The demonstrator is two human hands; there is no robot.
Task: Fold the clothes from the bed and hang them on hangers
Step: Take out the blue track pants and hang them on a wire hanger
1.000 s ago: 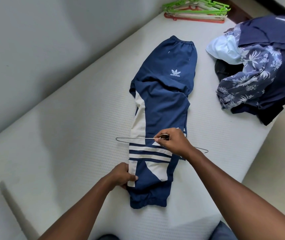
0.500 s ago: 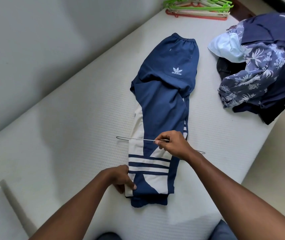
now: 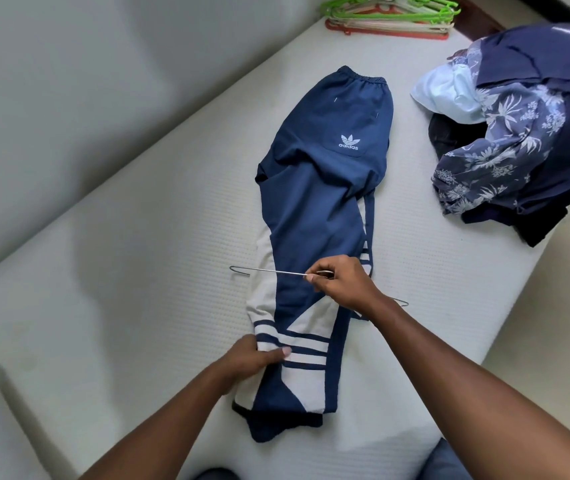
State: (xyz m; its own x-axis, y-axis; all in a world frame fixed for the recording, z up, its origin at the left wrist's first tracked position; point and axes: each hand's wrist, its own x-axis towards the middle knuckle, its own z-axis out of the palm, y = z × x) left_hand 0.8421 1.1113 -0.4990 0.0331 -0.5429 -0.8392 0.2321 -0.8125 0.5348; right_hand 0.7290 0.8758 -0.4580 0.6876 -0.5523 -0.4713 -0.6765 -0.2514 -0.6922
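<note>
Navy track pants [image 3: 325, 188] with white stripes and a white logo lie lengthwise on the white mattress [image 3: 138, 271], waistband at the far end. A thin metal wire hanger [image 3: 269, 270] lies across the lower legs. My right hand [image 3: 340, 285] pinches the hanger near its middle, above the pants. My left hand [image 3: 255, 356] grips the striped leg fabric at the left edge, near the cuffs. The cuff end [image 3: 276, 424] is bunched close to me.
A heap of clothes [image 3: 526, 133], with a floral blue shirt and a pale blue piece, sits at the right of the bed. Several green, cream and red plastic hangers [image 3: 391, 15] are stacked at the far end. A grey wall runs along the left.
My left hand has pulled the lower legs toward me, so more of the leg lies on my side of the hanger. My right hand keeps the hanger nearly in place.
</note>
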